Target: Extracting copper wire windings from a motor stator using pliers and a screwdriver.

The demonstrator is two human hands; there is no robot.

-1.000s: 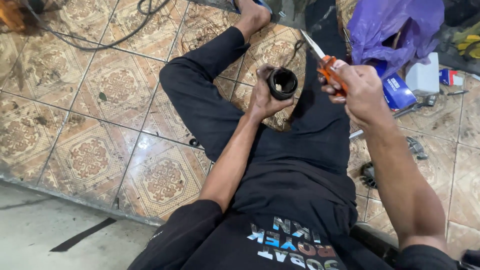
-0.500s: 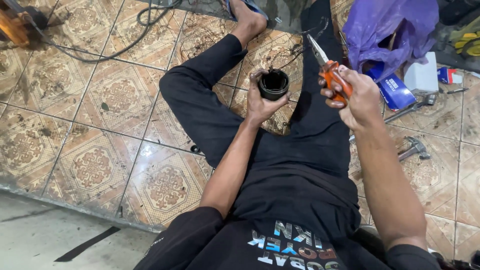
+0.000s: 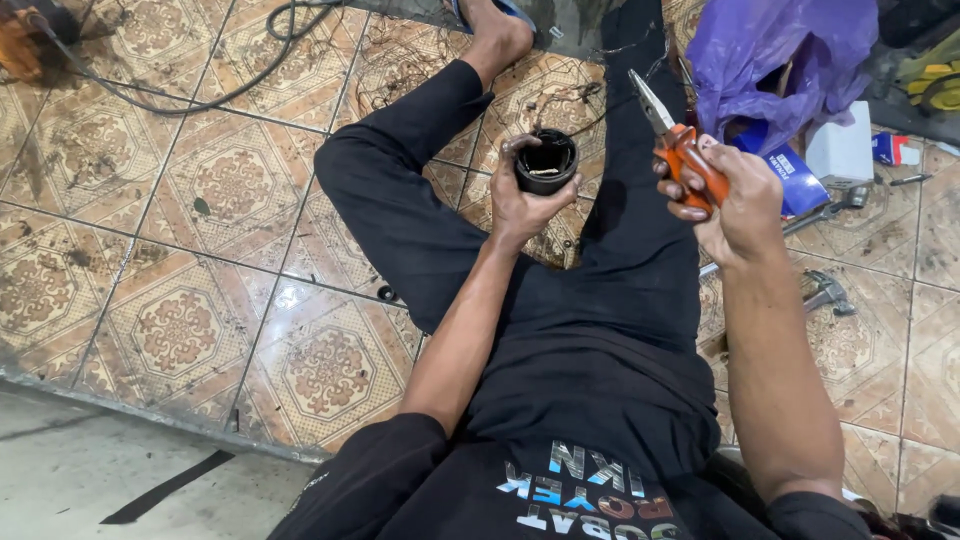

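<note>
My left hand [image 3: 522,195] grips a short black cylindrical part [image 3: 546,161], its open end facing up toward me, held above my bent left leg. My right hand [image 3: 728,193] is closed around the orange handles of long-nose pliers [image 3: 676,142]; their metal jaws point up and to the left, a short way right of the black part and apart from it. I sit on the patterned tile floor [image 3: 200,260] in black trousers and a black shirt.
A purple plastic bag [image 3: 775,50] lies at the upper right with a blue box [image 3: 790,180] and a white box [image 3: 842,145] beside it. A hammer [image 3: 826,292] and other metal tools lie on the tiles at right. A black cable [image 3: 200,95] curls across the upper left.
The black part has turned so that its open end faces me more squarely. My right hand with the pliers has shifted only slightly.
</note>
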